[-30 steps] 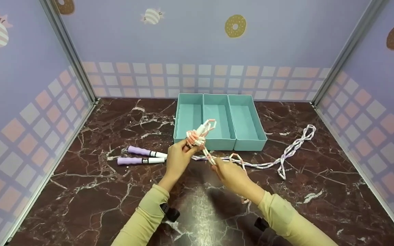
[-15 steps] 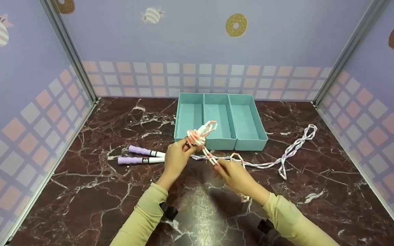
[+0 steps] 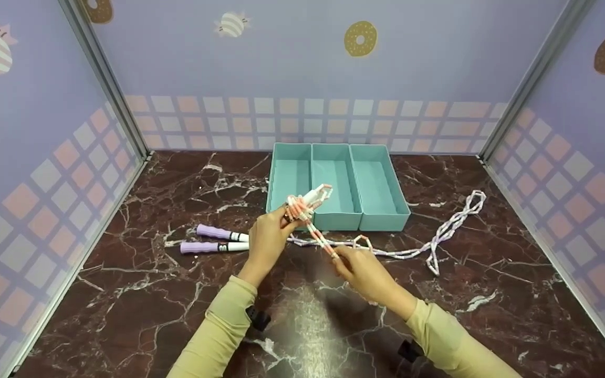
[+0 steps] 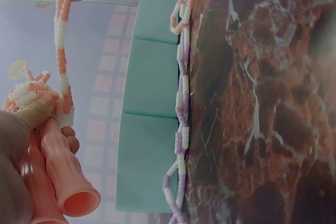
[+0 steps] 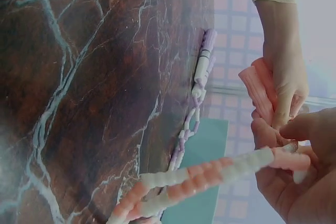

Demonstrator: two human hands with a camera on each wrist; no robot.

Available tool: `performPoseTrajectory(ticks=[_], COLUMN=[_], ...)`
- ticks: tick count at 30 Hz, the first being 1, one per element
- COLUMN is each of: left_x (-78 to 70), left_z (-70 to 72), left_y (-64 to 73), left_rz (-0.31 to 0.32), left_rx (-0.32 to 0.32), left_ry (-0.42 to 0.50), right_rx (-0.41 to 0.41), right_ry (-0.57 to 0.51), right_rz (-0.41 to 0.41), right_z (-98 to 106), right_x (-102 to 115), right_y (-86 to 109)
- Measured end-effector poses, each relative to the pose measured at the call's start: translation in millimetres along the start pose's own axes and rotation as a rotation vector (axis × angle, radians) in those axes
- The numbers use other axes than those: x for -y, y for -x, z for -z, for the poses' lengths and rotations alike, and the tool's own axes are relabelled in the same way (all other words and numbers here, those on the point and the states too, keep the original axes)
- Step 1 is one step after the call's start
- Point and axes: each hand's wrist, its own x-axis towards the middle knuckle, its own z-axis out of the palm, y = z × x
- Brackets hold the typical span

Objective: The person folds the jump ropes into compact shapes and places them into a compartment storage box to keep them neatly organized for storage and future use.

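Observation:
A beaded pink-and-white jump rope is wound in a bunch about its own handles in front of the teal boxes. My left hand grips the bunch and the pink handles, whose hollow ends point toward the camera in the left wrist view. Lower and to the right, my right hand pinches a doubled strand running tautly from the bunch. Beyond the right fingers, the rest of that strand hangs as a loop in the right wrist view. Part of the handles is hidden by the left palm.
Three teal open boxes stand side by side at the back. A purple-and-white jump rope lies across the table, its purple handles at left and beaded cord at right. Patterned panels enclose the marble-look table.
My right hand has drifted slightly right and down, and more doubled strand shows between the hands. The left hand has shifted slightly left with the bunch. The purple rope stays put.

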Motion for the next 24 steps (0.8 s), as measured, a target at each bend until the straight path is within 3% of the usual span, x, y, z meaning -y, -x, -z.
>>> performPoseTrajectory(ticks=[8,17,24], left_x=[2.4,1.3,-0.4], left_z=[2.4,4.9,2.5], left_y=[-5.9,-11.1,-8.4], left_rz=[-0.047,-0.097,-0.171], left_rx=[-0.017,0.03,0.026], left_ry=[-0.109,-0.203,-0.277], right_rx=[-0.005,-0.034,-0.096], right_ry=[0.103,0.173,0.395], right_rz=[0.029,0.049,0.148], right_z=[5.7,14.8,18.6], right_x=[2.8,9.3,20.9], right_y=[3.2,5.0,9.3])
